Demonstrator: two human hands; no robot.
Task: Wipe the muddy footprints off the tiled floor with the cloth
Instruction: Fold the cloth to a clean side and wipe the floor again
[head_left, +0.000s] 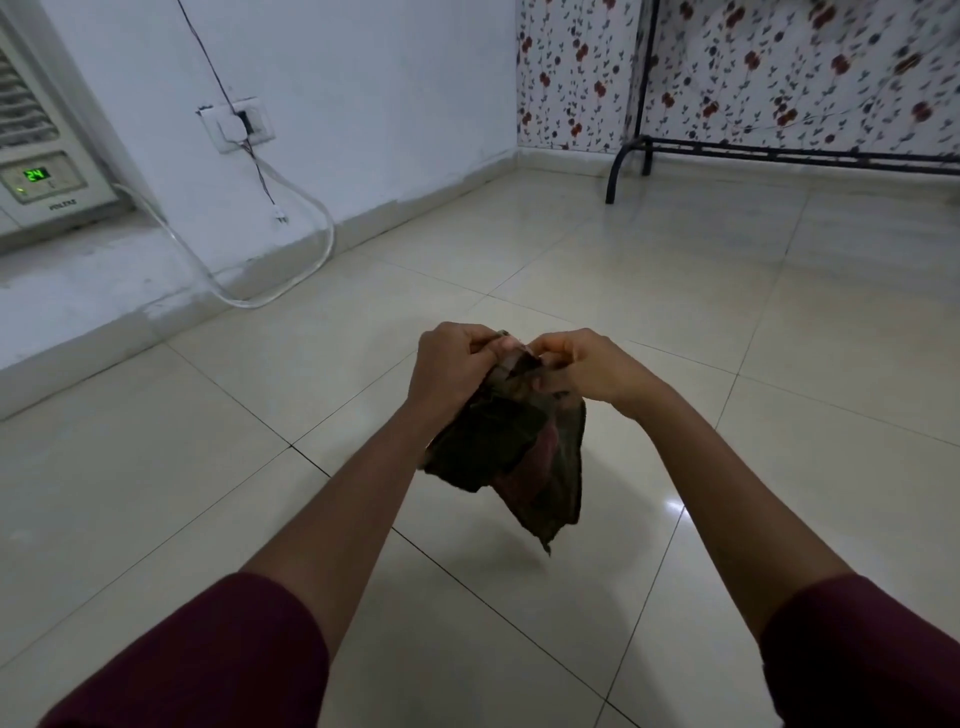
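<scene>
The tiled floor (675, 291) fills most of the view, pale and glossy with dark grout lines, and no muddy footprints can be made out on the part that shows, so the dirty patch is either outside the view or too faint to tell in this dim light. Along the left wall sits an air conditioner (41, 171) on a ledge with a white hose (291, 270) looping down from it, and at the far right a black metal rack (779, 150) stands against flowered wallpaper. Held up in the air above the floor, well clear of the tiles, is the cloth (509, 447), dark and crumpled, hanging in loose folds from its top edge. The left hand (457, 369) and the right hand (587, 369) are close together at that edge, each with its fingers curled and pinching the fabric. The step in hand looks like sorting the cloth out before wiping. To do it well, I would judge it best to draw the hands apart, find a clean face, fold the cloth into a flat pad that fills the palm, and only then lower it to the tiles, so dangling corners do not drag mud onto clean tiles.
</scene>
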